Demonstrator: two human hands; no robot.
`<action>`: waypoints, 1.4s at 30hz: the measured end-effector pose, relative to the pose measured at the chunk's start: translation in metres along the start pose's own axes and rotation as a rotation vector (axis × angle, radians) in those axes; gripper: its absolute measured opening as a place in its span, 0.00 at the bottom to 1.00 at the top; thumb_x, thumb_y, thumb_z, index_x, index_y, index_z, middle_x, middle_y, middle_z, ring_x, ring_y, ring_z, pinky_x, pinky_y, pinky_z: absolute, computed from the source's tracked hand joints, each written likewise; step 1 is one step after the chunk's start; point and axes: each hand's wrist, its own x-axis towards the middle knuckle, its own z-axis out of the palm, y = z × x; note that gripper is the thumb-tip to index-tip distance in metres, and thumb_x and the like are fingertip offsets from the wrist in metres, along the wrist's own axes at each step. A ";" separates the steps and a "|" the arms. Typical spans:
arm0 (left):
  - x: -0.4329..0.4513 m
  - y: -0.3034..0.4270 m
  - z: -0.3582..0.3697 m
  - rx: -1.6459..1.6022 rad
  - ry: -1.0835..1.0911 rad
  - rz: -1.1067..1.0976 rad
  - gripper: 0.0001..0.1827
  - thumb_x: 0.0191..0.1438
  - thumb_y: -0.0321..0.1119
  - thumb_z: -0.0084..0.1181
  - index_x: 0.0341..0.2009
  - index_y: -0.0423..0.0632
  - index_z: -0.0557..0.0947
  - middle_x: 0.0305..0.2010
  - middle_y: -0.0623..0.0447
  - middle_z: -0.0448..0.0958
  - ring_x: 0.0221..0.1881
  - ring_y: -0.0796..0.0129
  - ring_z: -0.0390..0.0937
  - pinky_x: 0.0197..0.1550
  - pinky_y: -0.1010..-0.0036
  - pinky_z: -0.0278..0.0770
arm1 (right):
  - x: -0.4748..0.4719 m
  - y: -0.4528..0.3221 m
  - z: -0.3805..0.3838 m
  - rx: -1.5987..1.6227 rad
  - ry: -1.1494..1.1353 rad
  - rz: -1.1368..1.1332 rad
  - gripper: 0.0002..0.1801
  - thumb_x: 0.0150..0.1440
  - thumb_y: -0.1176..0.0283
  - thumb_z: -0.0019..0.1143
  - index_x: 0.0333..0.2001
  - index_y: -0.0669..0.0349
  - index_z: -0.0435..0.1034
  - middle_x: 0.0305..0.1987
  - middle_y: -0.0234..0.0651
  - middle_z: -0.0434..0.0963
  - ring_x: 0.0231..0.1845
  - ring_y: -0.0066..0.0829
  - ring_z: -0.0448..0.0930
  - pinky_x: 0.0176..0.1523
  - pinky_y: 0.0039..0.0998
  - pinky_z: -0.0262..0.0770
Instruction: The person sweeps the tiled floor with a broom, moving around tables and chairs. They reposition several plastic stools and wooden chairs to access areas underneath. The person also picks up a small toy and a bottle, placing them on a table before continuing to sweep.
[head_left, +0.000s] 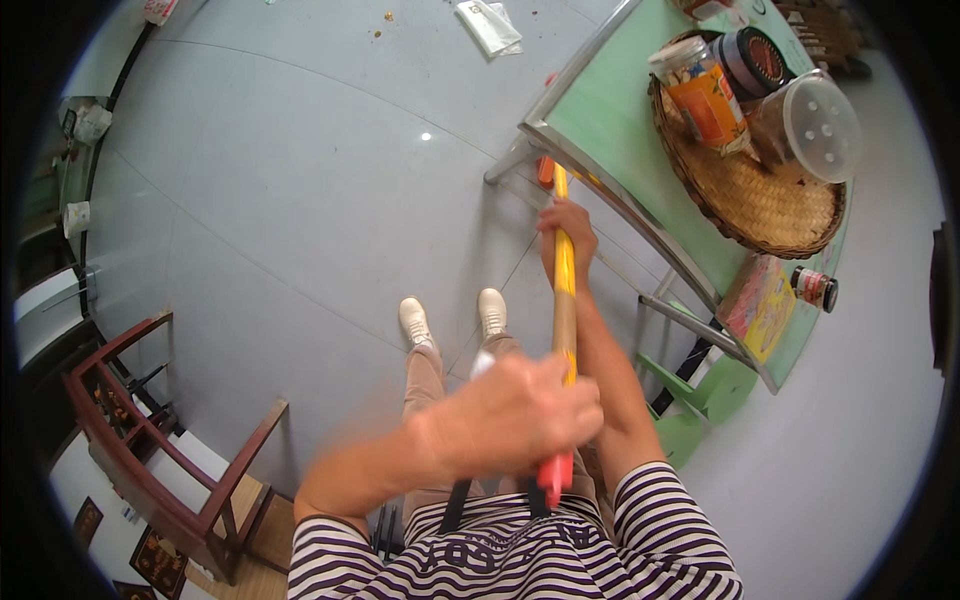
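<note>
My left hand (517, 409), blurred, is closed around the upper part of a long yellow pole (565, 262). The pole's red end cap (555, 476) sticks out below that fist, near my waist. Farther down, my right hand (570, 232) grips the same pole beside the table's metal edge. At the pole's far end an orange part (546, 172) shows under the table; the rest of the tool's head is hidden. A small white thing (482, 364) shows behind my left hand, too blurred to name.
On the green-topped table (600, 97) at right, a woven basket (787, 217) holds several containers. A colourful box (757, 307) and small jar (815, 289) lie nearby. A green plastic stool (697, 397) stands below. Left is a wooden armchair (150, 457). A plastic packet (487, 28) lies ahead.
</note>
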 end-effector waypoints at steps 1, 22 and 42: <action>-0.008 0.007 0.003 -0.028 0.040 0.009 0.11 0.36 0.32 0.60 0.22 0.51 0.70 0.26 0.57 0.69 0.25 0.67 0.69 0.18 0.73 0.69 | -0.004 -0.008 -0.007 -0.066 -0.017 0.002 0.06 0.41 0.83 0.54 0.21 0.58 0.70 0.29 0.34 0.78 0.43 0.39 0.78 0.50 0.33 0.74; -0.118 0.011 -0.071 -0.527 0.358 -0.139 0.09 0.47 0.30 0.63 0.24 0.47 0.73 0.29 0.54 0.76 0.29 0.63 0.74 0.30 0.71 0.73 | -0.061 -0.135 -0.007 -0.517 -0.161 0.279 0.06 0.39 0.79 0.57 0.21 0.53 0.71 0.28 0.33 0.76 0.42 0.40 0.79 0.39 0.38 0.75; -0.027 -0.222 -0.349 -0.128 0.226 -0.334 0.12 0.50 0.30 0.63 0.19 0.48 0.75 0.17 0.58 0.73 0.17 0.72 0.60 0.21 0.75 0.58 | 0.153 -0.115 0.382 -0.096 -0.081 0.734 0.02 0.43 0.71 0.60 0.24 0.51 0.75 0.28 0.36 0.78 0.36 0.44 0.79 0.36 0.43 0.76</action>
